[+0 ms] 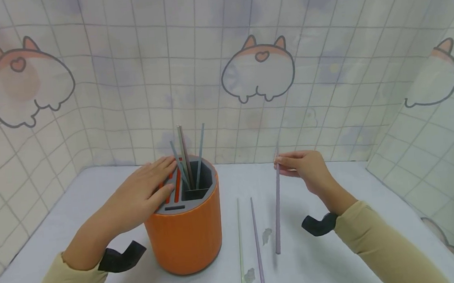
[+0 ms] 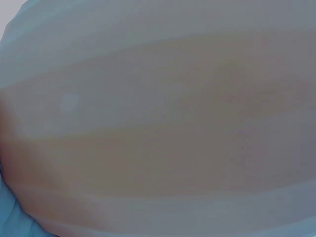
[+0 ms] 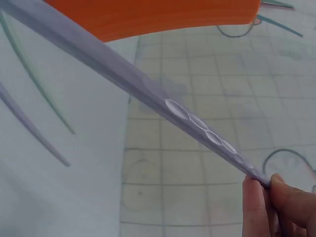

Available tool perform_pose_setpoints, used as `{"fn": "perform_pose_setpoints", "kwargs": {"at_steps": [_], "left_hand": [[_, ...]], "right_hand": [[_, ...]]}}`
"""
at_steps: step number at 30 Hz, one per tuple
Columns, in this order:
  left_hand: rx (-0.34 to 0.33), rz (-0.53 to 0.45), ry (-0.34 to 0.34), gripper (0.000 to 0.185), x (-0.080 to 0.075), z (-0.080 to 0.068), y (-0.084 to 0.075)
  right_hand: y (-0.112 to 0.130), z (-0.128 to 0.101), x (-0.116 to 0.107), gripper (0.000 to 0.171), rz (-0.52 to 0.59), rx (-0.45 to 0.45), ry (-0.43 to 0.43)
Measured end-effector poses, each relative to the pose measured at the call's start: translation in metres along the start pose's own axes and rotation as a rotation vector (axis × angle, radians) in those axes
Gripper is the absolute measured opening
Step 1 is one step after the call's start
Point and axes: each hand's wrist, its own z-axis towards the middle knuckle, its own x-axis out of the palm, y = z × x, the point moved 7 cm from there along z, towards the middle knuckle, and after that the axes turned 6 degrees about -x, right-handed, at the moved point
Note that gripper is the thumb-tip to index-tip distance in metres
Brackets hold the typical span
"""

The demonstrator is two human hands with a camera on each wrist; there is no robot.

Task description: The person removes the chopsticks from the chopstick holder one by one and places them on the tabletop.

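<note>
Here right hand (image 1: 307,170) pinches lilac chopstick (image 1: 277,208); left hand (image 1: 143,197) flat atop orange holder (image 1: 186,238).

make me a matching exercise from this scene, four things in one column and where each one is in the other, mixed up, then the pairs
Things
1. left hand
2. right hand
3. lilac plastic chopstick
4. two thin pale chopsticks

Places
A. lying flat on the white table, right of the holder
B. resting on top of the round orange chopstick holder
C. raised above the table, pinching a stick's top end
D. standing nearly upright, lower tip on the table

Pairs: 1-B, 2-C, 3-D, 4-A
</note>
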Motion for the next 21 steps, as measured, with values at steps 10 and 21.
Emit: {"fn": "perform_pose_setpoints", "kwargs": {"at_steps": [10,21], "left_hand": [[-0.004,-0.008,0.006,0.057,-0.001,0.0,-0.001],[-0.009,-0.001,0.006,0.057,0.0,0.0,0.001]], "right_hand": [[-0.068,-0.006,0.017,0.037,-0.032,0.2,0.041],[-0.099,-0.011,0.025,0.034,-0.007,0.276,0.055]]}}
